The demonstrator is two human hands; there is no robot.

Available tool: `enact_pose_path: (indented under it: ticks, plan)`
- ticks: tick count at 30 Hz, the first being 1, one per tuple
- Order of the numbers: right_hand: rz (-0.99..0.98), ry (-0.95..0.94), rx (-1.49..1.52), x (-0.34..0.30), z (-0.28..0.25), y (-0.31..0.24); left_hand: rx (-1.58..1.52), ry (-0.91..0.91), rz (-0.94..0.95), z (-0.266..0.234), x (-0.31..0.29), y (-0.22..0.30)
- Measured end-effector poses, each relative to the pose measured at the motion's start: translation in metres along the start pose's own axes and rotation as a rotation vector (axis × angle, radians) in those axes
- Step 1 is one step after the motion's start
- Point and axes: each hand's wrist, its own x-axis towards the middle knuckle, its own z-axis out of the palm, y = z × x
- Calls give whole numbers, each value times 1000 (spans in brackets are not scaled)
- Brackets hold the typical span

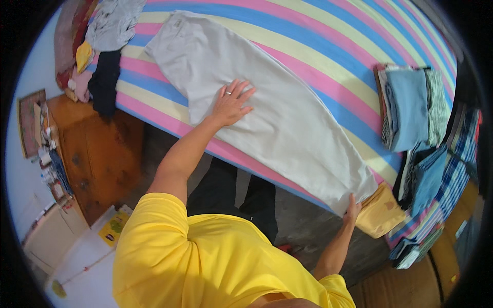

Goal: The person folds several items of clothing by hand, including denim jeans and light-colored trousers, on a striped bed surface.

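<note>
A pair of pale grey trousers lies stretched out on the striped bed sheet, its halves laid together lengthwise. The waistband is at the far left and the hem at the near right. My left hand rests flat on the upper leg with its fingers spread, a ring on one of them. Down at the hem, my right hand grips the cloth, thumb on top and the other fingers mostly hidden. Right beside that hand is a folded mustard-yellow garment at the bed's edge.
Folded clothes stand in a stack on the bed's right, with more piles nearer the edge. A crumpled grey garment and a black one lie at the far left. A wooden cabinet stands left of the bed.
</note>
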Motion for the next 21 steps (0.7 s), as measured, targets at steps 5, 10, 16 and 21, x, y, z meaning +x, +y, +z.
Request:
enact_pose_path:
  ticks: [5,10,16,21]
  plan:
    - [45,-85,195,-37,23,-42,-33,135,-196,-7,1,-30]
    - [-135,-264,219,-97,110,-133,-764,181,-356,-5,-19,-52]
    - [-219,-593,330,-177,337,-247,-2027,-183,-608,-3,-20,-50]
    - [-338,-829,294,-214,547,-291,-2852,11,-742,13,-38,-69]
